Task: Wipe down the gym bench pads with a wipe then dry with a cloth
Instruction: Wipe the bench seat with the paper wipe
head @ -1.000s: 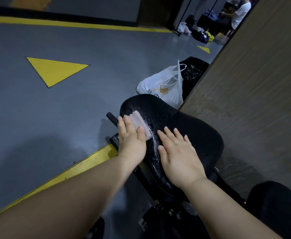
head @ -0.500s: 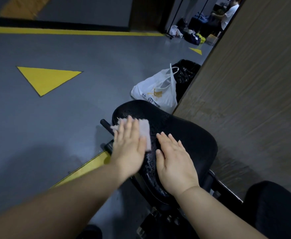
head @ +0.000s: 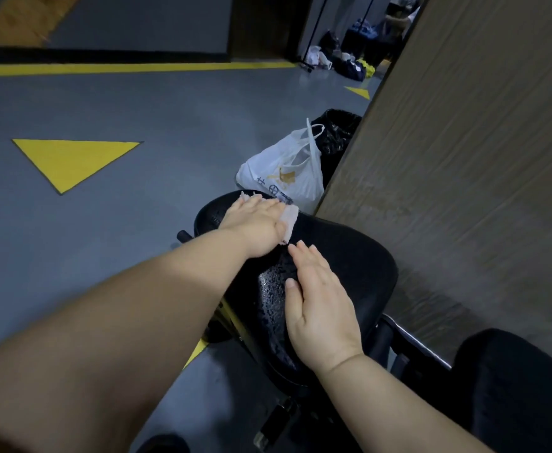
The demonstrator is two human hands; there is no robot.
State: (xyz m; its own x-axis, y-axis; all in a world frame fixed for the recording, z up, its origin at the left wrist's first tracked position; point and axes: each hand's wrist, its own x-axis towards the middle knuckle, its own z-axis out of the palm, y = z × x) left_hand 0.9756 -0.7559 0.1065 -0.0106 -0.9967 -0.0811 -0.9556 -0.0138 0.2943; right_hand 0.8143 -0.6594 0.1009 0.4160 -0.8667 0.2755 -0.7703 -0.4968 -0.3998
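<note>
A black seat pad [head: 350, 256] of a gym machine fills the lower middle; its surface glistens wet near my right hand. My left hand [head: 255, 225] lies flat on a pale pink wipe [head: 289, 220] and presses it onto the pad's far end, fingers straight. Only the wipe's edges show past my fingers. My right hand [head: 320, 308] rests flat on the pad's near half, fingers straight, holding nothing. A second black pad [head: 513, 387] sits at the lower right.
A wood-grain wall panel [head: 464, 142] stands close on the right. A white plastic bag [head: 284, 171] and a black bag [head: 336, 135] lie on the grey floor just beyond the pad. Yellow floor markings [head: 72, 161] lie to the left. Bags and clutter [head: 350, 63] sit far back.
My left hand slid the wipe from the pad's left side up and across to its far end. My right hand stayed flat on the pad.
</note>
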